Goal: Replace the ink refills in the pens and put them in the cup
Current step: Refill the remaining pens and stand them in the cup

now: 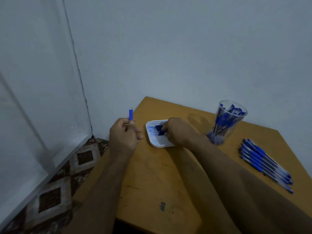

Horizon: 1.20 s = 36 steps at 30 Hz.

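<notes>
Pen (130, 114) upright past the tabletop's (152, 174) left edge, left hand (124, 136) grip pinching its lower end. Right hand (175, 130) fingers curled into refills (158, 129) in white tray (156, 144); pinch unconfirmed. Cup (228, 122) near far edge. Risk: several refills lifting together, spilling.

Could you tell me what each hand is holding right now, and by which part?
Left hand pinches a blue pen by its lower end. Right hand reaches into the white tray; its grip is hidden.

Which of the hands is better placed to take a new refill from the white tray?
The right hand: its fingers already reach into the white tray at the dark refills. The left hand holds a blue pen part beside the table.
</notes>
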Motion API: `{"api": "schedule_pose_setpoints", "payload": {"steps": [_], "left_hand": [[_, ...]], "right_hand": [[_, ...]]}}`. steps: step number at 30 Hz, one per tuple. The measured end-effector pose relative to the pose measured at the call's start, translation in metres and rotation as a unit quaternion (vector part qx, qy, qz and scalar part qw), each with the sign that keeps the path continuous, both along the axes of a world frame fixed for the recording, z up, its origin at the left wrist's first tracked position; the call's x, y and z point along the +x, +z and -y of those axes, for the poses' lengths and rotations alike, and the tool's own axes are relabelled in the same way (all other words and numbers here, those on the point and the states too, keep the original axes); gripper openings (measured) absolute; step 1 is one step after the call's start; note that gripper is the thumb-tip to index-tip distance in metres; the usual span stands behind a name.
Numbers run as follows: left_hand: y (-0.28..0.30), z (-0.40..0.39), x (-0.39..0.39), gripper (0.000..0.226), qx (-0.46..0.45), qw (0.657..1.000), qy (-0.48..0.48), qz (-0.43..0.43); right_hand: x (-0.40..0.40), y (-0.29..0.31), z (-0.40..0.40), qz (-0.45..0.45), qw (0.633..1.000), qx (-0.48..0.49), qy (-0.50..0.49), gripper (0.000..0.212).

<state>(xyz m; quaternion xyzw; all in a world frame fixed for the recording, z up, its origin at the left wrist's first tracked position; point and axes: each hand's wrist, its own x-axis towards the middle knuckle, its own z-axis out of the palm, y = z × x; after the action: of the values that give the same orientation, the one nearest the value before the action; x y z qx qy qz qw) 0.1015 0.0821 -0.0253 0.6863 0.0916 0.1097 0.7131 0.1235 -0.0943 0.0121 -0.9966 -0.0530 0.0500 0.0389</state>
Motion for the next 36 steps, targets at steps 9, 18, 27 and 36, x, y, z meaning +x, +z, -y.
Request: {"api": "schedule_pose_setpoints", "payload": {"steps": [9,18,27,36], "left_hand": [[0.0,-0.005,0.0,0.013,0.001,1.0,-0.014,0.01],[0.001,0.003,0.002,0.011,-0.003,1.0,-0.029,0.0],[0.0,0.009,-0.002,0.013,0.023,0.999,-0.038,0.007],[0.002,0.05,-0.028,0.018,0.064,0.988,-0.12,0.077]], "right_hand": [[0.015,-0.009,0.001,0.002,1.0,-0.004,0.009,0.02],[0.023,-0.001,0.004,-0.074,0.997,0.014,0.002,0.013],[0.01,0.008,0.011,-0.032,0.998,0.042,0.019,0.007],[-0.057,0.036,0.06,0.045,0.987,0.142,0.057,0.02]]}}
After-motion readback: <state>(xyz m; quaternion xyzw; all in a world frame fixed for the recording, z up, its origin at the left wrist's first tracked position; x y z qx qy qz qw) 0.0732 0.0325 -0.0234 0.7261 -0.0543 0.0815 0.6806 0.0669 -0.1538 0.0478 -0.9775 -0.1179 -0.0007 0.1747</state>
